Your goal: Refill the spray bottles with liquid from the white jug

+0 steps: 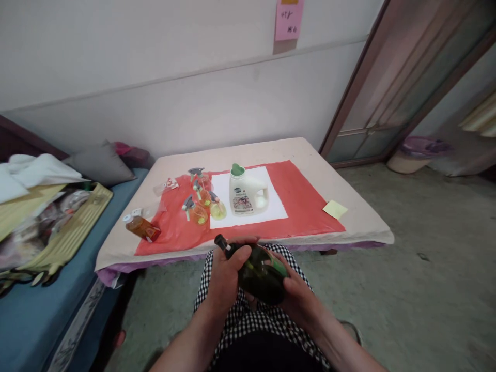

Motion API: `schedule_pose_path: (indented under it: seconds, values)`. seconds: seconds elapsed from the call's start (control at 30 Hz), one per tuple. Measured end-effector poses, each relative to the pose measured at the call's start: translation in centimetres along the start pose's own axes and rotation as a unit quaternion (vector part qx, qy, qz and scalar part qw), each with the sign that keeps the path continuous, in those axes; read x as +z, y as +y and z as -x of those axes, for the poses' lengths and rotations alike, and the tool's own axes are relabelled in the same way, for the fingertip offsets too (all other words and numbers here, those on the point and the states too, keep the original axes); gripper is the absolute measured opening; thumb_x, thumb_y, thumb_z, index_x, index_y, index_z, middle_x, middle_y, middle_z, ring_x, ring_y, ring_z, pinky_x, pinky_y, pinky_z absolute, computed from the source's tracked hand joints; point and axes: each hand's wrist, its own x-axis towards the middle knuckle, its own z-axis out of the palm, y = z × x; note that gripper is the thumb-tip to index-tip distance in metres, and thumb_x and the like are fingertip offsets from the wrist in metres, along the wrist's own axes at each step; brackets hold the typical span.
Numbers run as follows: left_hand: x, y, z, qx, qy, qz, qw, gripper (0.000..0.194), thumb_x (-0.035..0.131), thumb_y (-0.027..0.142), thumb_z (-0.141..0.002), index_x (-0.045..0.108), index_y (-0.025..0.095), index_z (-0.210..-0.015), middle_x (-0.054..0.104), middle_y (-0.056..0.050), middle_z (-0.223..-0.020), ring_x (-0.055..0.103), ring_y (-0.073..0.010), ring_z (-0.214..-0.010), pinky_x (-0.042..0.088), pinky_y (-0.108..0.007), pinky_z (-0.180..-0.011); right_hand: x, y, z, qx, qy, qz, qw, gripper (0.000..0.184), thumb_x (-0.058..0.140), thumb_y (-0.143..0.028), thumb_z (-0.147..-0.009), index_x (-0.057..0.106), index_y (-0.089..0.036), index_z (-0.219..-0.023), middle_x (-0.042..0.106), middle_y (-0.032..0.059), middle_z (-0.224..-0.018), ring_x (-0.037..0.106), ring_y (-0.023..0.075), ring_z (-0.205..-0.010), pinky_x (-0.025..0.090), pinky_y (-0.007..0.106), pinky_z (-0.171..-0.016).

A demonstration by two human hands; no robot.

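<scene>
Above my lap I hold a dark green glass bottle [261, 279], tilted so its neck points up and to the left. My left hand [228, 268] is wrapped round the shoulder below the neck, thumb on top. The wide body rests in my right hand [296, 289], whose fingers curl round its side. Beyond the bottle, a large whitish jug [242, 194] with a handle, a printed label and something green at its mouth stands on a white sheet [273, 206]. Several clear spray bottles with grey triggers, one a yellowish spray bottle [218, 209], stand left of it.
A red cloth [310, 206] lies under the sheet on the low table [364, 222]. A bottle of amber liquid [142, 227] lies at the table's left, and a yellow paper [335, 209] at its right. A blue bed [89, 253] stands left; a bin [413, 155] is far right.
</scene>
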Motion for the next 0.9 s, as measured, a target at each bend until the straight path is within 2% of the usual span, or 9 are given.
schedule_pose_path:
  seconds: [0.1,0.27,0.37,0.47,0.57,0.63,0.73,0.83,0.9]
  values:
    - [0.1,0.1,-0.2,0.007,0.017,-0.002,1.000,0.020,0.069,0.028,-0.080,0.078,0.018,-0.093,0.077,-0.010,-0.107,0.070,-0.0246,-0.099,0.054,-0.035,-0.086,0.1,0.4,-0.2,-0.078,0.016,0.000,0.997,0.081,0.093,-0.055,-0.051,0.062,-0.034,-0.122,0.064,0.0080,-0.136,0.060,0.0346,-0.121,0.050,0.048,-0.095]
    - [0.1,-0.3,-0.9,0.010,0.011,-0.027,1.000,0.018,0.072,0.027,-0.076,0.078,0.018,-0.090,0.078,-0.009,-0.102,0.070,-0.0240,-0.096,0.054,-0.035,-0.087,-0.7,0.2,-0.5,0.092,-0.032,-0.029,0.995,0.071,0.059,-0.077,-0.079,0.056,-0.031,-0.133,0.070,0.0142,-0.124,0.070,0.0335,-0.100,0.055,0.048,-0.076]
    - [0.3,-0.7,-1.5,-0.003,0.055,0.009,0.998,0.017,0.072,0.028,-0.077,0.077,0.018,-0.090,0.077,-0.008,-0.101,0.070,-0.0219,-0.092,0.053,-0.032,-0.083,-1.0,0.2,-1.2,-0.041,0.004,0.067,0.997,0.076,0.084,-0.059,-0.065,0.054,-0.032,-0.130,0.065,0.0107,-0.129,0.066,0.0336,-0.110,0.055,0.046,-0.084]
    - [0.8,-0.8,-2.3,-0.020,0.112,0.078,0.990,0.020,0.072,0.033,-0.078,0.076,0.016,-0.088,0.077,-0.008,-0.096,0.070,-0.0204,-0.087,0.053,-0.031,-0.079,-1.1,0.5,-2.6,-0.231,0.061,0.214,0.947,0.082,0.094,-0.037,-0.054,0.052,-0.034,-0.124,0.059,0.0081,-0.134,0.057,0.0342,-0.124,0.047,0.049,-0.104]
    - [1.6,-0.1,-3.8,-0.017,0.151,0.086,0.985,0.027,0.071,0.039,-0.079,0.077,0.015,-0.091,0.077,-0.007,-0.094,0.070,-0.0197,-0.087,0.053,-0.031,-0.080,-1.1,0.6,-4.6,-0.312,0.089,0.273,0.906,0.078,0.092,-0.028,-0.056,0.050,-0.035,-0.121,0.054,0.0075,-0.137,0.054,0.0335,-0.129,0.043,0.051,-0.109]
    - [1.8,0.6,-5.1,-0.010,0.156,0.065,0.986,0.030,0.071,0.041,-0.079,0.077,0.016,-0.093,0.077,-0.007,-0.094,0.069,-0.0194,-0.088,0.052,-0.029,-0.080,-0.8,-0.1,-6.1,-0.289,0.081,0.226,0.927,0.084,0.094,-0.030,-0.052,0.049,-0.036,-0.123,0.055,0.0069,-0.138,0.053,0.0339,-0.130,0.043,0.051,-0.109]
    - [1.7,1.6,-7.4,0.016,0.117,0.018,0.993,0.028,0.071,0.039,-0.079,0.079,0.016,-0.093,0.076,-0.006,-0.095,0.068,-0.0205,-0.093,0.050,-0.029,-0.082,-0.2,-2.0,-7.9,-0.120,0.039,0.075,0.989,0.079,0.086,-0.054,-0.064,0.049,-0.034,-0.132,0.060,0.0090,-0.137,0.059,0.0343,-0.124,0.050,0.052,-0.099]
    - [1.4,2.1,-9.4,0.032,0.064,-0.031,0.997,0.027,0.071,0.038,-0.080,0.080,0.016,-0.093,0.076,-0.007,-0.097,0.067,-0.0226,-0.099,0.049,-0.031,-0.086,0.1,-3.9,-9.1,0.053,-0.020,-0.032,0.998,0.067,0.061,-0.070,-0.083,0.055,-0.024,-0.132,0.068,0.0151,-0.126,0.069,0.0328,-0.105,0.058,0.046,-0.078]
    - [1.2,2.0,-10.3,0.034,0.054,-0.040,0.997,0.028,0.071,0.038,-0.080,0.080,0.017,-0.095,0.077,-0.008,-0.100,0.067,-0.0240,-0.101,0.049,-0.033,-0.088,0.0,-4.5,-9.7,0.036,-0.030,-0.049,0.998,0.061,0.069,-0.063,-0.081,0.059,-0.024,-0.126,0.071,0.0133,-0.120,0.070,0.0302,-0.099,0.057,0.042,-0.075]
